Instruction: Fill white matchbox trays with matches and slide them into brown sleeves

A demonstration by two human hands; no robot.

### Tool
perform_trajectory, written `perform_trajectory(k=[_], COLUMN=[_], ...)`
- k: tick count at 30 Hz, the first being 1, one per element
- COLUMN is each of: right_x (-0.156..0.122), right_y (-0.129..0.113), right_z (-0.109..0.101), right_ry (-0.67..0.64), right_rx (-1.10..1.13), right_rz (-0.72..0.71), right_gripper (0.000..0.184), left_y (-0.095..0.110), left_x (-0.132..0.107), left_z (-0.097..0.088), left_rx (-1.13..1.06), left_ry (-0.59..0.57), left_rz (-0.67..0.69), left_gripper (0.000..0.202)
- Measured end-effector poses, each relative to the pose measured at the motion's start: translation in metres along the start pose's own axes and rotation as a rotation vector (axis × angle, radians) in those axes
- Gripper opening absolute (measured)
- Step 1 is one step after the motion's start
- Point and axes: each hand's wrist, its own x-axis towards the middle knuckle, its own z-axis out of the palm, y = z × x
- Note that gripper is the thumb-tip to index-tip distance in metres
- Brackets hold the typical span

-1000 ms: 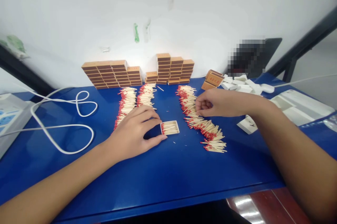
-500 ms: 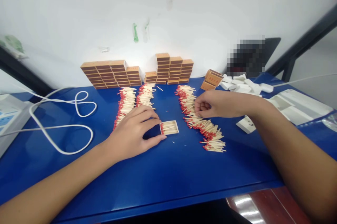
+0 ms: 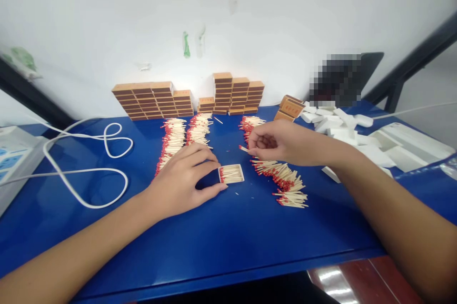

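Note:
My left hand (image 3: 189, 178) rests on the table with thumb and index finger at the two left corners of a small white matchbox tray (image 3: 241, 180), steadying it. Matches with red heads lie side by side in the tray, heads to the left. My right hand (image 3: 273, 141) is raised slightly over the right-hand row of matches (image 3: 274, 171), pinching a match (image 3: 244, 149) whose red head points left. The hand covers part of that row. Two more rows of matches (image 3: 174, 137) run back from beside my left hand, partly hidden by it.
Stacked matchboxes (image 3: 153, 99) line the wall, with a second group (image 3: 239, 94) beside them. Tilted matchboxes (image 3: 288, 108) and a heap of white trays (image 3: 335, 123) lie at the right. A white cable (image 3: 85, 171) loops over the blue table (image 3: 214, 247) at left.
My right hand has moved left, away from the row, with a match now showing between its fingertips. My left hand and the tray have stayed in place.

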Motion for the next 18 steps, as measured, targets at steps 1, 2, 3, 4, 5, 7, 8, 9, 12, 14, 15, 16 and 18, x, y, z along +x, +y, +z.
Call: perform_trajectory(k=[1, 2, 3, 4, 5, 7, 8, 9, 12, 14, 15, 16, 18], right_x=[0.001, 0.002, 0.002, 0.002, 0.002, 0.001, 0.001, 0.000, 0.000, 0.000, 0.001, 0.001, 0.001], right_y=[-0.002, -0.005, -0.008, -0.010, -0.012, -0.016, -0.018, -0.019, -0.019, -0.019, -0.019, -0.019, -0.020], right_z=[0.005, 0.010, 0.015, 0.020, 0.025, 0.034, 0.037, 0.040, 0.043, 0.043, 0.043, 0.044, 0.045], right_ry=[0.018, 0.028, 0.033, 0.033, 0.031, 0.026, 0.032, 0.040, 0.058, 0.062, 0.065, 0.069, 0.071], right_rx=[0.019, 0.035, 0.045, 0.048, 0.045, 0.021, -0.001, -0.029, -0.115, -0.167, -0.192, -0.213, -0.243], right_rz=[-0.017, -0.031, -0.046, -0.063, -0.081, -0.117, -0.132, -0.142, -0.163, -0.175, -0.180, -0.185, -0.188], right_gripper=[0.024, 0.023, 0.021, 0.019, 0.016, 0.013, 0.012, 0.011, 0.009, 0.009, 0.009, 0.010, 0.010], left_y=[0.000, 0.000, 0.000, 0.000, -0.001, -0.001, -0.002, -0.002, -0.002, -0.002, -0.002, -0.002, -0.002], left_x=[0.000, 0.000, 0.000, 0.000, 0.000, 0.000, 0.000, 0.000, 0.000, 0.000, 0.000, 0.000, 0.000], left_z=[0.000, 0.000, 0.000, 0.000, 0.000, -0.001, -0.001, -0.001, -0.001, 0.000, 0.000, 0.000, 0.000], left_rx=[0.003, 0.006, 0.008, 0.009, 0.010, 0.012, 0.016, 0.018, 0.024, 0.022, 0.021, 0.022, 0.024], left_ry=[0.000, 0.000, -0.001, -0.003, -0.004, -0.008, -0.008, -0.010, -0.006, 0.000, 0.003, 0.004, 0.000], left_rz=[-0.001, -0.002, -0.003, -0.004, -0.005, -0.005, -0.005, -0.006, -0.008, -0.005, -0.003, -0.002, -0.001], left_gripper=[0.024, 0.024, 0.024, 0.024, 0.024, 0.024, 0.024, 0.024, 0.024, 0.025, 0.025, 0.025, 0.025])
